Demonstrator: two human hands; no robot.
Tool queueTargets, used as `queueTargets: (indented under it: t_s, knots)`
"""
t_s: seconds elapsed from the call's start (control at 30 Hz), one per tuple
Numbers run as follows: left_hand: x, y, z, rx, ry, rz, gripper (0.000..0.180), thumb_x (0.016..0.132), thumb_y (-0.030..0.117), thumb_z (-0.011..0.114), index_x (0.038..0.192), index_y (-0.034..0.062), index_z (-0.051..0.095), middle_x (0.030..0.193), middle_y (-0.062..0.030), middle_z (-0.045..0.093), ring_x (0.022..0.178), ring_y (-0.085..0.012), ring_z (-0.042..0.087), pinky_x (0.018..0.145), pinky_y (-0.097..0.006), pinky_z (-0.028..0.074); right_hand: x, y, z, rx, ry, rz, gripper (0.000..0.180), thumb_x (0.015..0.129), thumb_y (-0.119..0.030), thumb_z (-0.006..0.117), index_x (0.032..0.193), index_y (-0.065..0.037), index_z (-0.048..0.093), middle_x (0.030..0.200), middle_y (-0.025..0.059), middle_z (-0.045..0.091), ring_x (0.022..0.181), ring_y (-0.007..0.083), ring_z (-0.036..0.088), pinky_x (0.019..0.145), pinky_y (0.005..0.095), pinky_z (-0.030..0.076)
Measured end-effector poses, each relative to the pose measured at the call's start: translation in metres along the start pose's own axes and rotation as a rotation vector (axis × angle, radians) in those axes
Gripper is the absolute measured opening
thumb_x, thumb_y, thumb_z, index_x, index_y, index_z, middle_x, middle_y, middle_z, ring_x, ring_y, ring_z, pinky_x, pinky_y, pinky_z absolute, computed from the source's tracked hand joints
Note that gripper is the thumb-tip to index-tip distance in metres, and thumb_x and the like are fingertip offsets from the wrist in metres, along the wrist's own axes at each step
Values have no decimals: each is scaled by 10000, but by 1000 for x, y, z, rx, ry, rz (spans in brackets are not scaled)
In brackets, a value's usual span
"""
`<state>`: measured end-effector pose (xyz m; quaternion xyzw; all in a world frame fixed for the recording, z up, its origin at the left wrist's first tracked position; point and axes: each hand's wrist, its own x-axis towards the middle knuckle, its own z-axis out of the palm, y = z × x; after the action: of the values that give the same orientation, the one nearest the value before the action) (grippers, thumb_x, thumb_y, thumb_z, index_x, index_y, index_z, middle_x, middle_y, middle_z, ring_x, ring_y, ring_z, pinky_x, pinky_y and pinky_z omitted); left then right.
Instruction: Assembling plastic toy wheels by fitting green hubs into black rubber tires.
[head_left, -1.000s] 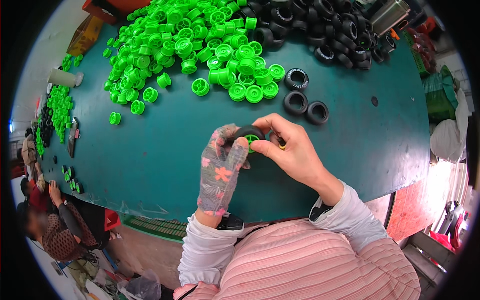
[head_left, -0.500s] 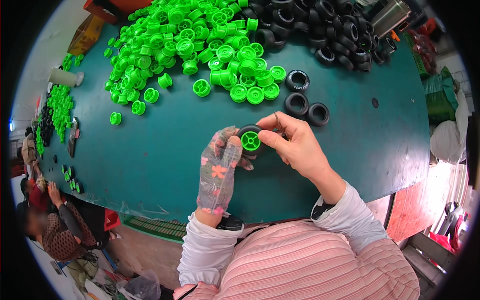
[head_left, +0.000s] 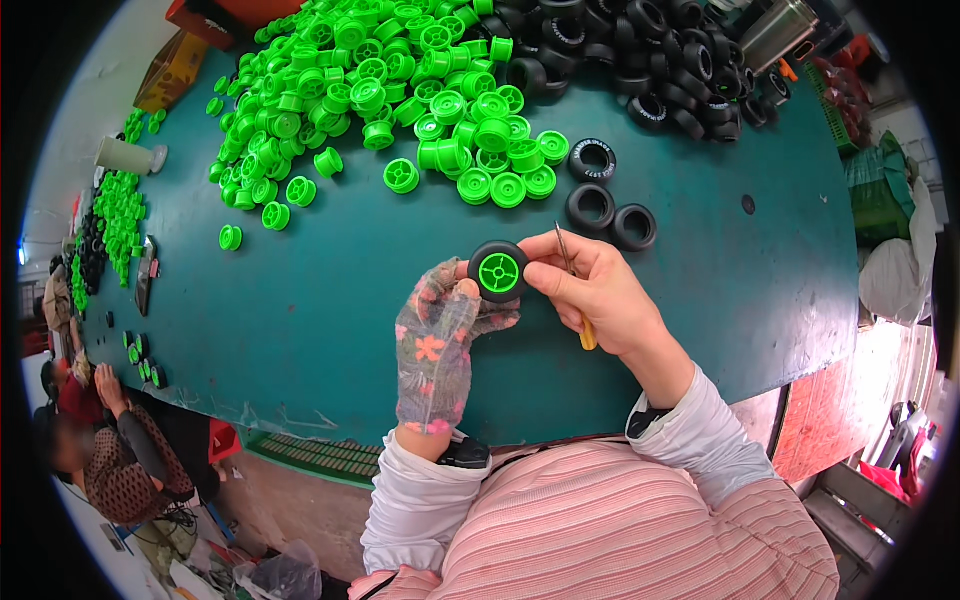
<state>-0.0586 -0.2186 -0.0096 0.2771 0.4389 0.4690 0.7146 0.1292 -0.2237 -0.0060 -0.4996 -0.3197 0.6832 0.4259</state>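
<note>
Between my two hands is a toy wheel (head_left: pixel 498 272), a black tyre seated around a green spoked rim, its face turned up toward me. My left hand (head_left: pixel 436 335), in a flowered glove with bare fingertips, grips the wheel's left edge. My bare right hand (head_left: pixel 596 290) pinches the right edge with thumb and forefinger. The same right hand also holds a thin metal tool with a yellow handle (head_left: pixel 588 336), its shaft pointing up past the fingers. Just beyond lie loose black tyres (head_left: pixel 591 207) on the green table (head_left: pixel 330 330).
A big heap of green rims (head_left: pixel 340 90) covers the far left, beside a pile of black tyres (head_left: pixel 690 70). A metal container (head_left: pixel 778 35) stands far right. At the table's left end, finished-looking wheels (head_left: pixel 143 358) lie near another person (head_left: pixel 125 450).
The wheel has turned flatter toward me and shifted slightly left and up. My right hand has rotated, so the tool's yellow handle now shows below it.
</note>
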Motion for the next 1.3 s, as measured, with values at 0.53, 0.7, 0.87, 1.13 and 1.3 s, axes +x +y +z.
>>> queueTargets:
  t_s: [0.53,0.7,0.87,1.13,1.3]
  knots:
    - [-2,8,1,287,-62,53,368,954,145,679,1261,-30,575,1156,-121,645,965,-199,668,750,-306,598,-3,4,6,-412,1,-333,263,854,-120,751,1073,-4,660,892,-5,631,640,47,494,525,250,380]
    - [-2,12,-1,256,-139,107,492,909,197,752,1293,-35,551,1228,-127,611,1021,-213,648,804,-319,594,-10,0,15,-673,137,-667,272,810,-30,728,1074,-8,663,1006,51,641,620,90,496,563,252,403]
    - [-6,11,-10,323,-180,316,561,836,44,791,1329,6,526,1290,-130,584,1086,-211,631,934,-339,565,-11,-12,14,-562,102,-610,315,842,-42,719,1150,-20,653,993,20,659,592,57,500,511,260,389]
    - [-9,-3,-7,592,-174,598,698,788,49,825,1401,37,490,1316,-119,560,1162,-228,592,986,-359,510,-14,-14,6,-125,-36,-31,282,948,-210,695,1128,2,649,860,1,672,524,-6,449,433,189,324]
    - [-12,8,1,1085,-113,775,729,765,72,833,1415,53,503,1233,-134,576,1120,-257,599,931,-355,524,-16,-12,14,-196,-29,-88,304,938,-203,709,1153,4,648,963,11,676,633,1,520,476,195,370]
